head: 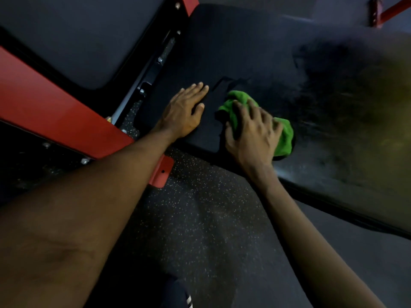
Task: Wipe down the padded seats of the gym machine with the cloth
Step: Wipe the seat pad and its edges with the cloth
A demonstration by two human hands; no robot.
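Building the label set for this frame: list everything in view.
seat: 1, black, centre, under both hands
second pad: 1, dark, upper left
frame: 1, red, diagonal along the left
bar: 1, red, top right corner
cloth: 1, green, bunched on the seat near its front edge
floor: 1, dark and speckled, bottom
left hand: 1, flat on the seat, left of the cloth
right hand: 1, holds the cloth against the seat
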